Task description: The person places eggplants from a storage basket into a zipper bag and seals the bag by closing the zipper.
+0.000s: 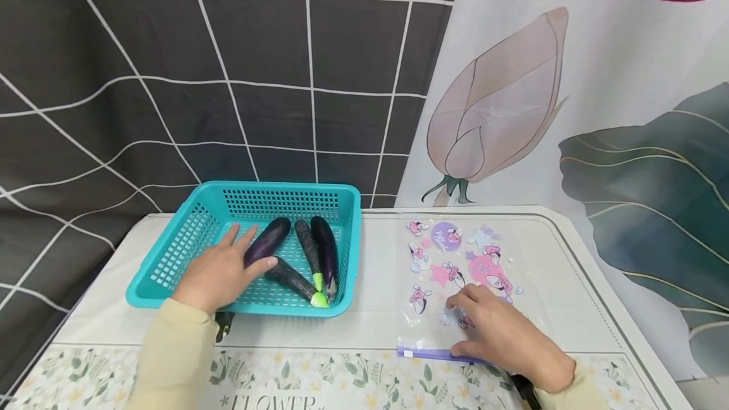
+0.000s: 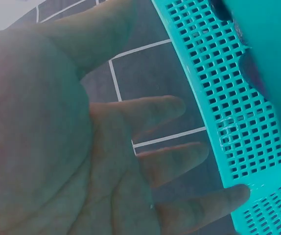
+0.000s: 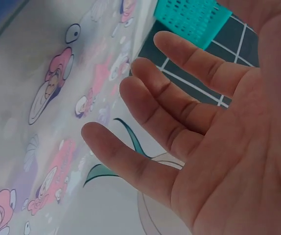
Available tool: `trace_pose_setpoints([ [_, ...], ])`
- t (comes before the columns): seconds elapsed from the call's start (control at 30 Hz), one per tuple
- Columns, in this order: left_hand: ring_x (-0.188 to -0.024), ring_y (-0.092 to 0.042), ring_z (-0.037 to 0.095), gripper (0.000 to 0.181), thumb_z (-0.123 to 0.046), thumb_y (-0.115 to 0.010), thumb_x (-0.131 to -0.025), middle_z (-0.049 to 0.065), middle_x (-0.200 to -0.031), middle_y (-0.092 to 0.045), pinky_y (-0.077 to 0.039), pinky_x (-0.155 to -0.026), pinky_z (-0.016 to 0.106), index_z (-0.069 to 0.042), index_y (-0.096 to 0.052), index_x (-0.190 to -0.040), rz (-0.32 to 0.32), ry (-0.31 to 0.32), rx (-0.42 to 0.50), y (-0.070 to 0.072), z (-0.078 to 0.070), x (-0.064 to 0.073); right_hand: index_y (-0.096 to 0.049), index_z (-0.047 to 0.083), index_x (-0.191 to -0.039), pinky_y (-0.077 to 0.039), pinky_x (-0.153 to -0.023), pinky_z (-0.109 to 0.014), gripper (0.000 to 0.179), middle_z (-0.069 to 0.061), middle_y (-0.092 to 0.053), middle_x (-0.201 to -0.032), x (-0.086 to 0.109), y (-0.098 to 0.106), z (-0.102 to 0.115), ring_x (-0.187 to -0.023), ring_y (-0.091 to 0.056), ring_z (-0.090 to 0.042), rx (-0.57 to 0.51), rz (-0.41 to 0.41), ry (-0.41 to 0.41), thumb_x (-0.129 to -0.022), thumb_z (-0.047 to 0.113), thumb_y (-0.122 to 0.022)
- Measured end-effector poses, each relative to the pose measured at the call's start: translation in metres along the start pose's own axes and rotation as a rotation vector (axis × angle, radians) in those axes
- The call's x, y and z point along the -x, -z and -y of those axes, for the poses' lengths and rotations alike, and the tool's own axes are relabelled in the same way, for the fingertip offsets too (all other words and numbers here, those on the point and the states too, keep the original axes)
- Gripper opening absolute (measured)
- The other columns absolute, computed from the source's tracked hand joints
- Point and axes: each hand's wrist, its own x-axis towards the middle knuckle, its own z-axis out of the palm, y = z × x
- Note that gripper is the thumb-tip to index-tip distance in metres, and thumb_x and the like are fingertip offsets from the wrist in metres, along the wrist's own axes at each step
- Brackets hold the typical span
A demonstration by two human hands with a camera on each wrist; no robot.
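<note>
A turquoise plastic basket (image 1: 347, 207) stands on the table's left half. In it lie two smooth, dark purple eggplants, one on the left (image 1: 269, 239) and one on the right (image 1: 325, 252). Two dark, speckled zucchini with bright green ends lie there too, one upright in the view (image 1: 307, 248) and one slanting (image 1: 292, 279). My left hand (image 1: 219, 273) is spread over the basket's left side, thumb near the left eggplant; contact cannot be told. My right hand (image 1: 504, 334), fingers loosely bent, is over a clear zip bag (image 1: 424, 328) with pink and purple cartoon prints.
The bag lies flat, its purple zip strip with a white slider (image 1: 407, 354) towards me. A flowered cloth strip (image 1: 342, 372) runs along the near side of the white table. Behind hang a dark grid-patterned curtain (image 1: 273, 43) and a pale flower-printed one (image 1: 512, 188).
</note>
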Motion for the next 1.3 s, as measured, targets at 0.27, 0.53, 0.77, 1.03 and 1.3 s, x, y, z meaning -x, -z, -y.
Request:
trace_pose_setpoints([
  [0.27, -0.136, -0.029, 0.062, 0.091, -0.067, -0.048, -0.095, 0.037, -0.156, -0.022, -0.033, -0.101, 0.073, -0.001, -0.031, -0.156, 0.06, -0.032, 0.024, 0.005, 0.004, -0.002, -0.066, 0.012, -0.113, -0.048, -0.068, -0.027, 0.059, 0.005, -0.056, -0.105, 0.001, -0.001, -0.004, -0.083, -0.045, -0.006, 0.013, 0.021, 0.028, -0.066, 0.033, -0.094],
  [0.53, -0.137, -0.028, 0.061, 0.085, -0.059, -0.052, -0.098, 0.038, -0.154, -0.026, -0.033, -0.103, 0.072, 0.002, -0.033, -0.154, 0.082, -0.059, -0.015, 0.015, 0.008, -0.006, -0.066, 0.014, -0.112, -0.052, -0.075, -0.034, 0.063, 0.006, -0.057, -0.105, 0.003, -0.003, -0.004, -0.087, -0.051, -0.008, 0.013, 0.058, 0.027, -0.059, 0.034, -0.096],
  [0.77, -0.135, -0.033, 0.059, 0.075, -0.046, -0.059, -0.099, 0.04, -0.148, -0.036, -0.036, -0.103, 0.069, 0.006, -0.039, -0.15, 0.085, -0.11, -0.09, 0.022, 0.011, -0.01, -0.067, 0.017, -0.111, -0.054, -0.072, -0.033, 0.061, 0.008, -0.057, -0.104, 0.005, -0.008, -0.004, -0.087, -0.053, -0.007, 0.007, 0.092, 0.019, -0.06, 0.032, -0.095],
  [1.03, -0.131, -0.039, 0.059, 0.075, -0.041, -0.066, -0.096, 0.039, -0.142, -0.044, -0.038, -0.101, 0.068, 0.007, -0.042, -0.147, 0.129, -0.131, -0.111, 0.028, 0.014, -0.018, -0.066, 0.017, -0.109, -0.053, -0.072, -0.033, 0.058, 0.01, -0.056, -0.102, 0.008, -0.012, -0.004, -0.087, -0.051, -0.007, 0.005, 0.137, -0.013, -0.06, 0.028, -0.095],
  [1.3, -0.126, -0.045, 0.059, 0.07, -0.037, -0.07, -0.093, 0.035, -0.134, -0.055, -0.041, -0.099, 0.067, 0.011, -0.05, -0.139, 0.241, -0.107, -0.138, 0.041, 0.025, -0.029, -0.067, 0.017, -0.108, -0.053, -0.072, -0.033, 0.055, 0.011, -0.056, -0.1, 0.007, -0.014, -0.004, -0.086, -0.05, -0.007, 0.002, 0.155, -0.022, -0.062, 0.027, -0.094],
])
